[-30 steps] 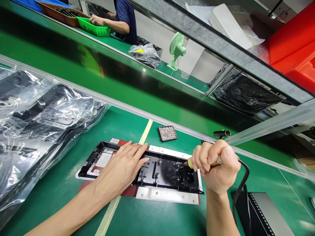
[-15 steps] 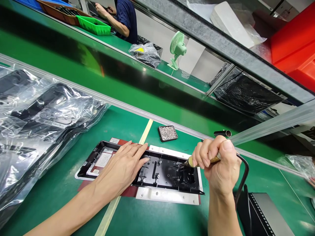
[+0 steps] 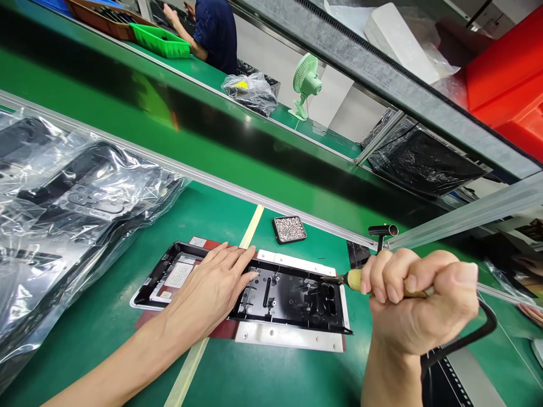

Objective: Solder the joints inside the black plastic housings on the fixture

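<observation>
My left hand [image 3: 218, 280] lies flat across a black plastic housing [image 3: 292, 297], its fingers stretched out toward the far edge. The housing rests in a fixture with white strips [image 3: 288, 337] and a dark red base. Wrapped in my right hand [image 3: 418, 299] is a corded soldering iron [image 3: 354, 280] with a yellowish handle. Its metal tip points left, over the far right corner of the housing; whether it touches cannot be made out. A small black tray [image 3: 289, 229] full of tiny metal parts sits just beyond the fixture.
Plastic-wrapped black panels [image 3: 85, 215] are piled at the left. A metal tube holder [image 3: 383, 230] stands behind my right hand, and a grey-black box [image 3: 462, 376] sits at lower right. Across the rail are a green fan [image 3: 306, 85], a green bin [image 3: 160, 41] and a co-worker [image 3: 216, 37].
My right hand has moved right and tilted over, taking the soldering iron from the housing's inside to its far right corner. My left hand has stayed in place.
</observation>
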Demonstrator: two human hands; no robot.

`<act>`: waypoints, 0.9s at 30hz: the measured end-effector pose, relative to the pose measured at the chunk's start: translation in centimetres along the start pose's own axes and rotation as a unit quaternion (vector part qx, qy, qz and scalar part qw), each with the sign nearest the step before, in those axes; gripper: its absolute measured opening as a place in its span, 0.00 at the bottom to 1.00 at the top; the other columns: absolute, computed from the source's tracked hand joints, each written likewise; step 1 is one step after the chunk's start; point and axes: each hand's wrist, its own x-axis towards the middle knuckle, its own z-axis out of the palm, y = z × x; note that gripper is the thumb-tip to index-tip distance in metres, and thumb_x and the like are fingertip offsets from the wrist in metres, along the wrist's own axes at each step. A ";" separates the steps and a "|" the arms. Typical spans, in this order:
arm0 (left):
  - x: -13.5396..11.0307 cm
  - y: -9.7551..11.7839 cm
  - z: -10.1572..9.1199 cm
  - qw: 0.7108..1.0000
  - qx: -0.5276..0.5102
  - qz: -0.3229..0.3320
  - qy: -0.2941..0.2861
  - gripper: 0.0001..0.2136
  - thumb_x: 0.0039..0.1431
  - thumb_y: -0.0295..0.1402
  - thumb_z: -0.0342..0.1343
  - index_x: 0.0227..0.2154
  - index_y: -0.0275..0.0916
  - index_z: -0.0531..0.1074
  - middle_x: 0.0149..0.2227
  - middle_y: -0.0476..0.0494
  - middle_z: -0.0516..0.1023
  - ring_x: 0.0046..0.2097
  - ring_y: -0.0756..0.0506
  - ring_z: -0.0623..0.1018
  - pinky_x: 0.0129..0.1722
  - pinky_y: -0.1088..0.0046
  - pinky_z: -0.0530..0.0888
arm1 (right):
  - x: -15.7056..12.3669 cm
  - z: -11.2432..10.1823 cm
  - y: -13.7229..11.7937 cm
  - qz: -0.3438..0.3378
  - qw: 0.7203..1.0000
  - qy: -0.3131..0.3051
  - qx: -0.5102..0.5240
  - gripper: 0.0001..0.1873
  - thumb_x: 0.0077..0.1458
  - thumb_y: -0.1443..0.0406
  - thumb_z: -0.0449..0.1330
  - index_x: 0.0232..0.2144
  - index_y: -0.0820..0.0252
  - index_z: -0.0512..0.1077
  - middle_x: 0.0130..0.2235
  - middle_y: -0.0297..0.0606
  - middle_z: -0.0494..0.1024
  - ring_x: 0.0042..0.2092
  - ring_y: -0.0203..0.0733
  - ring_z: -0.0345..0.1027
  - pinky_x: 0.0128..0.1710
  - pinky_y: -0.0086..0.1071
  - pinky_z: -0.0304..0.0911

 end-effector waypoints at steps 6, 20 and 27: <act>0.1 0.0 -0.2 1.000 -0.002 0.002 0.004 0.20 0.71 0.41 0.45 0.59 0.36 0.66 0.49 0.37 0.78 0.51 0.39 0.77 0.60 0.51 0.69 | -0.7 2.9 -0.6 0.030 0.999 0.006 0.014 0.20 0.64 0.66 0.47 0.19 0.58 0.62 0.14 0.27 0.59 0.14 0.32 0.51 0.11 0.27 0.57; 0.5 0.6 -1.0 0.999 -0.027 -0.011 -0.013 0.19 0.71 0.38 0.47 0.59 0.33 0.66 0.48 0.34 0.79 0.53 0.38 0.78 0.61 0.50 0.69 | -3.3 6.5 0.3 0.131 0.990 -0.036 0.042 0.21 0.65 0.61 0.50 0.19 0.58 0.62 0.15 0.28 0.59 0.15 0.31 0.51 0.13 0.28 0.54; 0.5 0.6 -1.1 1.000 -0.023 -0.010 -0.018 0.19 0.71 0.38 0.47 0.59 0.33 0.66 0.48 0.34 0.79 0.52 0.39 0.78 0.61 0.50 0.69 | -3.5 6.7 1.1 0.131 0.990 -0.048 0.033 0.20 0.65 0.63 0.51 0.19 0.58 0.61 0.15 0.28 0.59 0.16 0.32 0.52 0.13 0.28 0.53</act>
